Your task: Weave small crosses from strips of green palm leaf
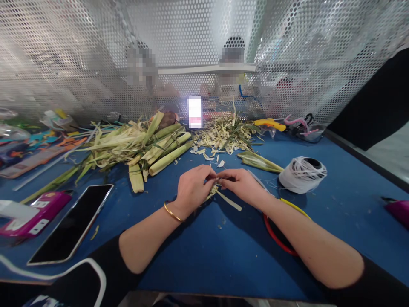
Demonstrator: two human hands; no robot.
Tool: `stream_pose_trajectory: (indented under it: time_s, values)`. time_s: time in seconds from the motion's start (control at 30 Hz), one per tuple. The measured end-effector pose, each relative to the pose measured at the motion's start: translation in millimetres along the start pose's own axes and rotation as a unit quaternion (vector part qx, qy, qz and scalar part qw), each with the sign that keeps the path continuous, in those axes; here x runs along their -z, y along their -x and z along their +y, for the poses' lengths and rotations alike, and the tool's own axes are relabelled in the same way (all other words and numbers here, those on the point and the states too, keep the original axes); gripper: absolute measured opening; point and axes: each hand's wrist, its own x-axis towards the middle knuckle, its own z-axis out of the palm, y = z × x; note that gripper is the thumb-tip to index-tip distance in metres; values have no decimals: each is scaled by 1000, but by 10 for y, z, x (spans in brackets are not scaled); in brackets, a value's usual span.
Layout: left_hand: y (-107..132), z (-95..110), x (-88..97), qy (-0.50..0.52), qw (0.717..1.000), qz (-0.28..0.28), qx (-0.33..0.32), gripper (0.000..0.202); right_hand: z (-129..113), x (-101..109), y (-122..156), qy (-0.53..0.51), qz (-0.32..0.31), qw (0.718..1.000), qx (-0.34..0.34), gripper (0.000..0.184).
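Observation:
My left hand (195, 184) and my right hand (239, 184) meet fingertip to fingertip above the middle of the blue table. Both are closed in a pinch on a small bundle of pale green plant strips (213, 192). One flat strip (230, 201) of it sticks out below my fingers, toward the right. The exact grip point is hidden by the fingertips. Right of my right hand stands a spool of white string (302, 175), with loose strands trailing toward my wrist. A folded green leaf piece (260, 161) lies between the spool and the scraps behind.
Thick green stalks and husks (140, 145) lie behind left, cut plant shavings (226, 134) behind centre. A phone (72, 224) and a magenta box (40, 213) lie left. A red curved rim (277, 241) shows beneath my right forearm. A perforated screen (191, 25) closes the back.

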Motion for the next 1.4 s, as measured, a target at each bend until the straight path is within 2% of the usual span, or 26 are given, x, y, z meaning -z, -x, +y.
stream_pose_trajectory:
  time_s: [0.17,0.33,0.47,0.73,0.93,1.13,1.4]
  values:
    - [-1,-6,-25,56,998,12,26,6,-34,-5,14,-70,8,997,-14,19]
    - [-15,-7,-19,95,994,18,55,11,-64,12,22,-79,30,996,-35,16]
    - [-19,-12,-17,109,991,18,76,11,-67,22,16,-119,57,990,-47,13]
    - [-20,-10,-21,127,985,12,114,10,-63,41,15,-165,61,982,-66,9]
    - [-13,-3,-23,124,988,21,88,8,-58,17,8,-147,48,985,-73,19]
    - [3,10,-18,111,991,29,67,8,-73,23,17,-151,33,984,-90,18]
    - [11,5,-32,111,991,75,29,11,-114,12,36,-208,40,972,-99,13]
